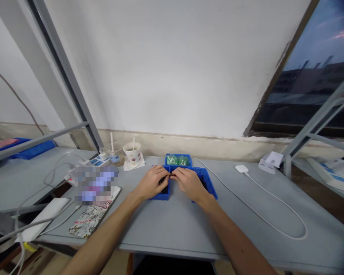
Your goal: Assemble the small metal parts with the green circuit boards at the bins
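Note:
My left hand (154, 181) is over the left blue bin (162, 196), which holds small black parts. My right hand (187, 181) is beside it, partly in front of the right blue bin (208, 178) with dark contents. Both hands are closed, their fingertips pinched and nearly meeting between the bins. Whatever sits between the fingertips is too small and dark to name. Behind the hands stands a smaller blue bin (178, 156) with green pieces (177, 160) in it.
A paper cup (132, 153) with a straw and a clear cup (115, 157) stand at the back left, near a power strip (100, 160). A patterned notebook (93, 215) lies at left. White cable (278, 229) loops across the right, with a small white box (271, 162) behind.

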